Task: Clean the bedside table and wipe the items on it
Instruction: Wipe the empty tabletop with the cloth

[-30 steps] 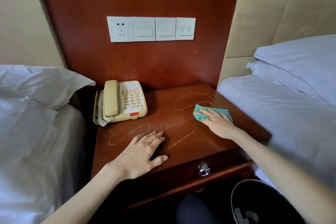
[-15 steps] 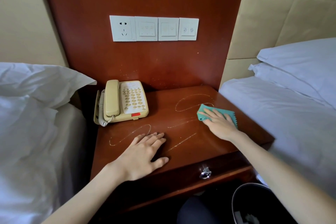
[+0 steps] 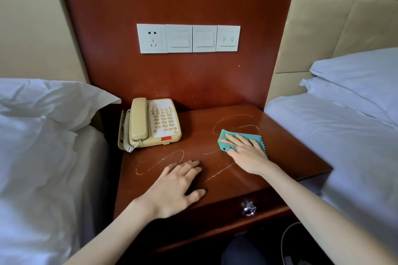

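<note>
Right hand [image 3: 247, 155] flat on cloth [image 3: 228, 139]; left hand [image 3: 174, 187] on bedside table [image 3: 290, 153].

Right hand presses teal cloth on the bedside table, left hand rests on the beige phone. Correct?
No. In the head view the left hand rests on the red-brown wooden bedside table, apart from the beige corded telephone; the right hand does press the teal cloth.

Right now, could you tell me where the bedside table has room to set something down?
On the table, bare wood lies behind the cloth, right of the telephone, and between the right hand and the right bed. The left hand and telephone crowd the left.
</note>
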`<control>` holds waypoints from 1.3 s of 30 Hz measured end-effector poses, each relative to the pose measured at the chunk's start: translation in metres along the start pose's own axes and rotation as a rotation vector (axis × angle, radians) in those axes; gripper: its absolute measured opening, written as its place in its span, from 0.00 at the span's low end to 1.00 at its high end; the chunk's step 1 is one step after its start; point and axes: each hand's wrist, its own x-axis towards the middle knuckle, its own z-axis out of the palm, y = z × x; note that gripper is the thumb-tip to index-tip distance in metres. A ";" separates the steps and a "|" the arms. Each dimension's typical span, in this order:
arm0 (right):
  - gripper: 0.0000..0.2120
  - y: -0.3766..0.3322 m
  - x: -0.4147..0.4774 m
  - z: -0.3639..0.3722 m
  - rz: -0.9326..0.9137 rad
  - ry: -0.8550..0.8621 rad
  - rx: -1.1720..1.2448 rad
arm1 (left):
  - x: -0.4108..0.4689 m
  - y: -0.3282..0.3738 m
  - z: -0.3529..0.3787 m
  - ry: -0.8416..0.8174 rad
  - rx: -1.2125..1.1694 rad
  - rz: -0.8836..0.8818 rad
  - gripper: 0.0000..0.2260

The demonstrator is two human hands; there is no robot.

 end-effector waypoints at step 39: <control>0.22 -0.068 -0.023 0.005 -0.324 -0.106 0.015 | -0.046 -0.045 -0.036 0.273 -0.034 -0.338 0.17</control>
